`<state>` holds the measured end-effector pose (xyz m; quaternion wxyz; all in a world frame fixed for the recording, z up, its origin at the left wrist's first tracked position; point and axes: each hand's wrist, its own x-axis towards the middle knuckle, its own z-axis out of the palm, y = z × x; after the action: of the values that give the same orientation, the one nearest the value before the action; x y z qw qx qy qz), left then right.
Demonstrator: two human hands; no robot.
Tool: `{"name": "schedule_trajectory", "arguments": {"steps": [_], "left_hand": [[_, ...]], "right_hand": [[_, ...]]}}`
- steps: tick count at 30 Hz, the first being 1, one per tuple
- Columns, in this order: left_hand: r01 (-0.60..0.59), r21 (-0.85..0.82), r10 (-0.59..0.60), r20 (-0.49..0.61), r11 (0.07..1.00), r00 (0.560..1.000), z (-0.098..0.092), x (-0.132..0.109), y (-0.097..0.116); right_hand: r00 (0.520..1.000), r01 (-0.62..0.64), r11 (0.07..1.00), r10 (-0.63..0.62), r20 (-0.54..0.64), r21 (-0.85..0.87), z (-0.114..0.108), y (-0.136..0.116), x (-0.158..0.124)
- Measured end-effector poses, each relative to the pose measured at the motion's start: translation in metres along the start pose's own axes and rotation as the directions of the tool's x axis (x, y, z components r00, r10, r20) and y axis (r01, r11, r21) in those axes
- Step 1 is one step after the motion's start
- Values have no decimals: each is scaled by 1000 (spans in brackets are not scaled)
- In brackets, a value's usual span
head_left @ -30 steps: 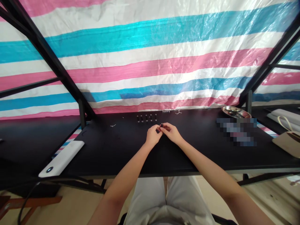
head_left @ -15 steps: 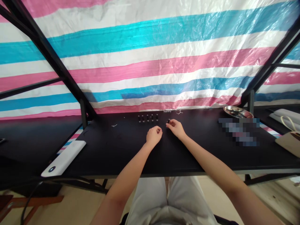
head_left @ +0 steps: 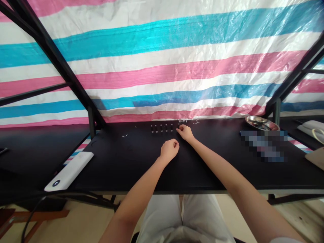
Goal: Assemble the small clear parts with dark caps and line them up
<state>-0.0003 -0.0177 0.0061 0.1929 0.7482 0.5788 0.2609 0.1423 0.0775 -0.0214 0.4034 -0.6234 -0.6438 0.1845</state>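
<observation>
Several small black cylinders [head_left: 161,128] with pale ends stand in a row near the back of the black table [head_left: 121,162]. At the right end of that row, my right hand [head_left: 186,133] is closed in a pinch on another small black cylinder [head_left: 178,126], partly hidden by the fingers. My left hand [head_left: 169,150] rests nearer to me, in front of the row, with its fingers curled in. Whatever it may hold is hidden. Just beyond my right fingertips lies a line of tiny silvery pieces [head_left: 182,121].
White thread-like scraps [head_left: 195,121] lie at the back, and another scrap [head_left: 124,136] on the left. A shiny metal dish [head_left: 262,123] sits at the back right, behind a blurred-out patch. A long white device [head_left: 69,171] lies at the left edge. Black frame bars [head_left: 63,72] flank a striped sheet.
My right hand has moved back and slightly left with the black cylinder, bringing it to the row's right end. My left hand stays curled in nearly the same place; the view has shifted slightly.
</observation>
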Motion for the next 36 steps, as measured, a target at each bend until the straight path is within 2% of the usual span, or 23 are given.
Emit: {"name": "schedule_trajectory", "arguments": {"steps": [9,19,24,30,34,36], "left_hand": [[-14,4,14,15,1000,1000,-1,-1,2],[-21,13,21,23,1000,1000,-1,-1,1],[-23,12,23,15,1000,1000,0,0,-1],[-48,5,48,13,999,999,1,0,-2],[-49,2,49,18,999,999,0,0,0],[-43,-3,43,24,999,999,0,0,1]], "right_hand": [[1000,4,998,-3,8,-63,11,5,13],[991,-10,981,36,133,-193,8,4,23],[982,42,967,7,189,-252,-5,8,20],[954,291,883,-236,185,-368,-26,20,-17],[954,300,861,-259,154,-411,-50,40,-42],[961,275,880,-235,148,-387,-66,54,-48]]}}
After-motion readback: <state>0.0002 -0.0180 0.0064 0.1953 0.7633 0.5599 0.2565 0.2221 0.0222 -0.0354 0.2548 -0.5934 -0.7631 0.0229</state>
